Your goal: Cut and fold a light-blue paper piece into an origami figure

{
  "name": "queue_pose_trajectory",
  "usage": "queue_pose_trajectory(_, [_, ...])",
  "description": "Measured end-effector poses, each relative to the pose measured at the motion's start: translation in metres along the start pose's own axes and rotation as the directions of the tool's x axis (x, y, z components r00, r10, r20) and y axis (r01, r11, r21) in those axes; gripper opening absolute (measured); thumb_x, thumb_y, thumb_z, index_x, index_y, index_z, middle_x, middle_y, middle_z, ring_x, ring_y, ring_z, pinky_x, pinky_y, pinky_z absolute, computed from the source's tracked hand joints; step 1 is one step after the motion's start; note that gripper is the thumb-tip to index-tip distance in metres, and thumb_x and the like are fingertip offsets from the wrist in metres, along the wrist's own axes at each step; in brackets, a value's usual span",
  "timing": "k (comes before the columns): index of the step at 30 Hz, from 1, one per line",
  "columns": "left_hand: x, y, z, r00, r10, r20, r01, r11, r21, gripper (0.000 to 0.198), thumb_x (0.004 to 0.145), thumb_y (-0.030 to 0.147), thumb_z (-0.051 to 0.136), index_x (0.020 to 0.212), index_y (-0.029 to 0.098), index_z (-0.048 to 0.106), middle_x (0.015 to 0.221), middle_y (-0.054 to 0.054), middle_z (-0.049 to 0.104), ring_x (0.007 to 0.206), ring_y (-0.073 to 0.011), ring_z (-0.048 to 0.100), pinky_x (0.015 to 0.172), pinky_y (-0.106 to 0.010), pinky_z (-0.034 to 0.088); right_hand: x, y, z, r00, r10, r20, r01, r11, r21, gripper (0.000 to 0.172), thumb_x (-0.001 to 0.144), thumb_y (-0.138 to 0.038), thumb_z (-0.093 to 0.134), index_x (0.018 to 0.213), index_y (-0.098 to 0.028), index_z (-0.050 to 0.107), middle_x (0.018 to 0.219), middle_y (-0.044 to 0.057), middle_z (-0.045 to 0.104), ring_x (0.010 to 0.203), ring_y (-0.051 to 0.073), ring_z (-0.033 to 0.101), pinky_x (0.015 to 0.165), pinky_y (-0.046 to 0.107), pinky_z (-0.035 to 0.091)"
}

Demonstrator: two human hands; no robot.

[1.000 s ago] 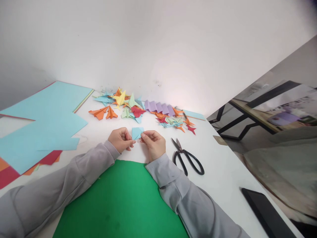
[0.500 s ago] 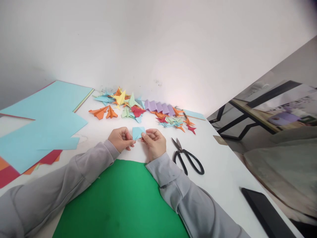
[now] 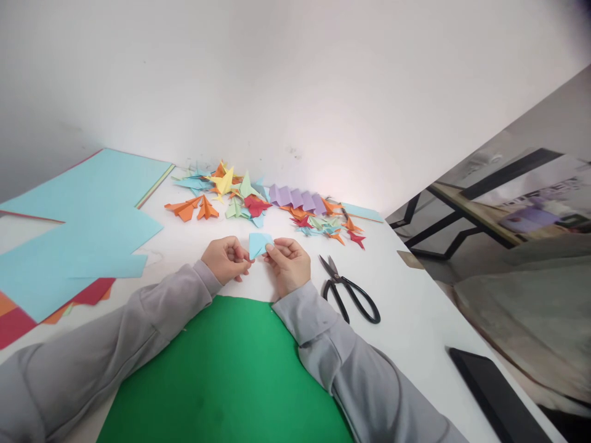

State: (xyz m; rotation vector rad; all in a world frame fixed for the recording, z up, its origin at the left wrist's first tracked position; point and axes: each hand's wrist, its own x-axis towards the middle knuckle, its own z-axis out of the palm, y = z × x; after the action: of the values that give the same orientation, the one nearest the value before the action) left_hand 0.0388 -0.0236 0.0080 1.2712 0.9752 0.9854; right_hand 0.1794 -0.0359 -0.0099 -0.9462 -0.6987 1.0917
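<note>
A small folded piece of light blue paper (image 3: 258,244) is held up between my two hands, above the white table. My right hand (image 3: 290,264) pinches its right side between thumb and fingers. At the lower left corner of the paper, my left hand (image 3: 227,259) has its fingers closed, with thumb and fingertips at the edge. Fold lines show on the face of the paper. Just beyond my hands lie folded paper shapes, among them orange paper planes (image 3: 207,208) and a yellow one (image 3: 225,183).
Black-handled scissors (image 3: 344,284) lie partly spread at my right. A green sheet (image 3: 226,369) is under my forearms. Large blue sheets (image 3: 83,246) cover the left side. A pleated purple paper (image 3: 296,198) rests near the wall. A black flat device (image 3: 494,394) sits by the right edge.
The blue paper has tilted and risen slightly in my right hand. My left hand has stayed almost in place at its lower left corner.
</note>
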Motion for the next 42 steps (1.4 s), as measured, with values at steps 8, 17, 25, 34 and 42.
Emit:
queue_pose_trajectory(8, [-0.0001, 0.0002, 0.0031, 0.999, -0.013, -0.042, 0.014, 1.0, 0.012, 0.044, 0.044, 0.022, 0.079, 0.056, 0.016, 0.036, 0.04, 0.005, 0.053, 0.042, -0.0138, 0.059, 0.031, -0.019, 0.045, -0.006, -0.0019, 0.0027, 0.995, -0.048, 0.083, 0.058, 0.991, -0.123, 0.023, 0.055, -0.02, 0.075, 0.069, -0.017, 0.057, 0.052, -0.005, 0.062, 0.045, 0.009, 0.058, 0.048, 0.021, 0.047])
queue_pose_trajectory(17, [0.0042, -0.0009, 0.0019, 0.999, -0.039, -0.036, 0.037, 0.997, -0.068, 0.048, 0.04, 0.023, 0.08, 0.054, 0.016, 0.035, 0.035, 0.004, 0.053, 0.04, -0.015, 0.059, 0.031, -0.019, 0.045, -0.0082, -0.0038, 0.0043, 0.993, -0.056, 0.103, 0.073, 0.983, -0.17, 0.024, 0.054, -0.021, 0.075, 0.068, -0.017, 0.057, 0.053, -0.004, 0.062, 0.048, 0.01, 0.059, 0.048, 0.022, 0.047])
queue_pose_trajectory(25, [0.0026, 0.0019, 0.0023, 0.998, -0.044, -0.05, 0.04, 0.996, -0.078, 0.048, 0.036, 0.016, 0.08, 0.052, 0.016, 0.035, 0.037, 0.003, 0.055, 0.039, -0.014, 0.058, 0.032, -0.018, 0.044, -0.0083, -0.0032, 0.0043, 0.993, -0.048, 0.104, 0.064, 0.987, -0.149, 0.023, 0.054, -0.02, 0.075, 0.068, -0.017, 0.057, 0.054, -0.004, 0.063, 0.047, 0.01, 0.059, 0.049, 0.022, 0.047])
queue_pose_trajectory(34, [0.0038, -0.0028, 0.0008, 0.999, -0.023, -0.026, 0.022, 0.998, -0.054, 0.045, 0.039, 0.013, 0.077, 0.054, 0.016, 0.035, 0.038, 0.004, 0.055, 0.04, -0.0135, 0.058, 0.033, -0.018, 0.045, -0.007, -0.0033, 0.0037, 0.996, -0.02, 0.086, 0.031, 0.991, -0.128, 0.024, 0.052, -0.02, 0.076, 0.066, -0.017, 0.057, 0.05, -0.004, 0.063, 0.046, 0.01, 0.06, 0.049, 0.022, 0.047])
queue_pose_trajectory(42, [0.0037, -0.0075, -0.0013, 1.0, -0.021, 0.021, 0.022, 1.0, -0.01, 0.043, 0.042, 0.008, 0.074, 0.059, 0.017, 0.036, 0.038, 0.007, 0.053, 0.039, -0.0135, 0.058, 0.034, -0.02, 0.046, -0.002, 0.0008, -0.0004, 0.999, -0.004, 0.052, 0.008, 0.997, -0.075, 0.027, 0.05, -0.021, 0.078, 0.066, -0.017, 0.057, 0.049, -0.005, 0.063, 0.044, 0.01, 0.058, 0.047, 0.021, 0.047])
